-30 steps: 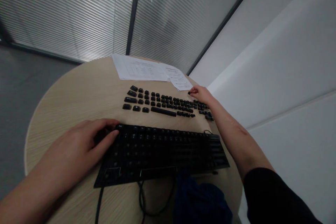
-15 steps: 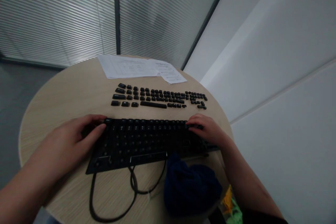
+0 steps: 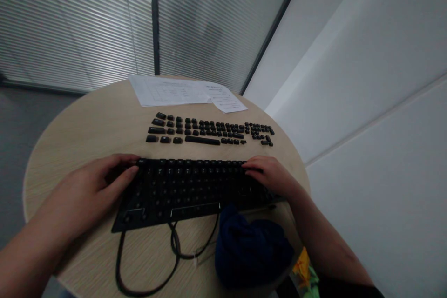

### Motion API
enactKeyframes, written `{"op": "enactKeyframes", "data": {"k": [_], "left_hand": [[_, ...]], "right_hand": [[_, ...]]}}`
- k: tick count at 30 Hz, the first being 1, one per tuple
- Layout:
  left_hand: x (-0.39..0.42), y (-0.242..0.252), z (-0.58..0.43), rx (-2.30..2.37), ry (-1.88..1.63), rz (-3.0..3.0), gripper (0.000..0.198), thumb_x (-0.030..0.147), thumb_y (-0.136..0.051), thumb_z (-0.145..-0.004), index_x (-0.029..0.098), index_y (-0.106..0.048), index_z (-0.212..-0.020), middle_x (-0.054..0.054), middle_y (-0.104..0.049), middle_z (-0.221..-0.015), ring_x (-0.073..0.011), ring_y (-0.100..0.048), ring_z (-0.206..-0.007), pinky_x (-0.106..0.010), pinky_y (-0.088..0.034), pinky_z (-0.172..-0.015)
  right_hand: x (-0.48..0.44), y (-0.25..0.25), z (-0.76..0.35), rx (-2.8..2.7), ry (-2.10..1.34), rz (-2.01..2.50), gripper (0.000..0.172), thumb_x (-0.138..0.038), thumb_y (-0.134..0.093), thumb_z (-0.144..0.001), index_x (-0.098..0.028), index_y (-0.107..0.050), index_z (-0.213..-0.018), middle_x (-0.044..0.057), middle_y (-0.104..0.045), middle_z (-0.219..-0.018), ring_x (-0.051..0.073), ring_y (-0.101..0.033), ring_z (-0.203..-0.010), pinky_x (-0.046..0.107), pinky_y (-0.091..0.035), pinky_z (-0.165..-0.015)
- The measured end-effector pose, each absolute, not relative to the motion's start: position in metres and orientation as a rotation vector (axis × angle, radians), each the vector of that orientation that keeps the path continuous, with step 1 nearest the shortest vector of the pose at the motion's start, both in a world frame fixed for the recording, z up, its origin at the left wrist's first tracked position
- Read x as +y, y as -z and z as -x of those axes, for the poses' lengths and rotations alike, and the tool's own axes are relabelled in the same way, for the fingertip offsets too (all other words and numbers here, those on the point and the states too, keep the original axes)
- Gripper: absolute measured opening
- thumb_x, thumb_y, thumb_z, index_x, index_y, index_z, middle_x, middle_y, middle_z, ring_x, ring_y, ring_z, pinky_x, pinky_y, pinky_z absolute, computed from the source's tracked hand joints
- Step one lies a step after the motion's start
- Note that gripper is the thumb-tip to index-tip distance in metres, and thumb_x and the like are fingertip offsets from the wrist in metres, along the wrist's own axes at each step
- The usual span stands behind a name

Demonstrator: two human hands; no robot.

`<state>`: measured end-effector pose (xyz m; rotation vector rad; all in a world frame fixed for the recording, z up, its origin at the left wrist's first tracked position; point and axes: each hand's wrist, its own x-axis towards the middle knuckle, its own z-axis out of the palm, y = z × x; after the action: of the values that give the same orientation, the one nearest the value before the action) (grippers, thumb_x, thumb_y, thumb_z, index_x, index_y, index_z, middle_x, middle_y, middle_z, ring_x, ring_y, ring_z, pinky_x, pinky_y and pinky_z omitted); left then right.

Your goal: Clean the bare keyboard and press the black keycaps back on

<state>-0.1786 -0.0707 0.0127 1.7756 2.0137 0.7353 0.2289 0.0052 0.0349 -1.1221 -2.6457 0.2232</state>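
A black keyboard (image 3: 195, 191) lies on the table with keycaps on its two far rows, while its nearer rows show bare switches. At the keyboard's far left corner, thumb and forefinger of my left hand (image 3: 94, 186) close around the corner keycap (image 3: 141, 161). Bent over the far edge toward the right, my right hand (image 3: 270, 174) has its fingertips pressed on the end of the top row; what lies under them is partly hidden. Behind the keyboard, loose black keycaps (image 3: 202, 140) are laid out in rows in keyboard order.
Printed papers (image 3: 171, 91) lie at the back of the round wooden table (image 3: 87, 125). A bunched dark blue cloth (image 3: 251, 251) sits in front of the keyboard's right half, beside a looped black cable (image 3: 120, 265). Something orange and green (image 3: 303, 265) shows beyond the near right edge.
Both hands stay at the same places on the keyboard. The whole view has shifted very slightly; the loose keycaps and cloth have not moved on the table.
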Motion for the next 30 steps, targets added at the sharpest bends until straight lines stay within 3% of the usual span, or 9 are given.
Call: {"op": "enactKeyframes", "data": {"k": [13,17,22,30], "left_hand": [[-0.070,-0.010,0.181,2.011,-0.740,-1.672,0.061,0.070,-0.039,-0.079,0.028,-0.067,-0.111,-0.006,-0.074,-0.109,-0.0334,-0.068,-0.097,-0.050,-0.051,-0.095],[-0.070,-0.008,0.182,1.995,-0.763,-1.701,0.060,0.069,-0.039,-0.079,0.026,-0.068,-0.111,-0.006,-0.074,-0.109,-0.0323,-0.068,-0.095,-0.049,-0.051,-0.096],[-0.069,-0.003,0.183,2.016,-0.759,-1.735,0.057,0.066,-0.039,-0.083,0.026,-0.068,-0.112,-0.004,-0.073,-0.102,-0.0278,-0.066,-0.085,-0.043,-0.052,-0.089],[-0.067,0.001,0.187,2.082,-0.719,-1.715,0.056,0.064,-0.039,-0.085,0.027,-0.068,-0.115,-0.002,-0.074,-0.101,-0.0261,-0.067,-0.085,-0.037,-0.050,-0.082]], "right_hand": [[0.007,-0.033,-0.230,-2.688,-0.205,1.088,0.022,-0.019,-0.061,-0.098,-0.023,-0.077,-0.114,0.007,-0.078,-0.112,0.021,-0.071,-0.105,0.039,-0.055,-0.095],[0.006,-0.039,-0.226,-2.750,-0.059,1.126,0.017,-0.020,-0.067,-0.094,-0.023,-0.079,-0.106,0.006,-0.079,-0.101,0.023,-0.069,-0.097,0.041,-0.052,-0.090],[0.010,-0.042,-0.222,-2.823,0.004,1.096,0.010,-0.017,-0.072,-0.091,-0.021,-0.080,-0.096,0.005,-0.079,-0.091,0.023,-0.067,-0.090,0.037,-0.051,-0.084],[0.006,-0.032,-0.233,-2.530,-0.083,1.019,0.013,-0.019,-0.068,-0.094,-0.024,-0.079,-0.093,0.004,-0.080,-0.096,0.021,-0.072,-0.093,0.036,-0.055,-0.087]]}}
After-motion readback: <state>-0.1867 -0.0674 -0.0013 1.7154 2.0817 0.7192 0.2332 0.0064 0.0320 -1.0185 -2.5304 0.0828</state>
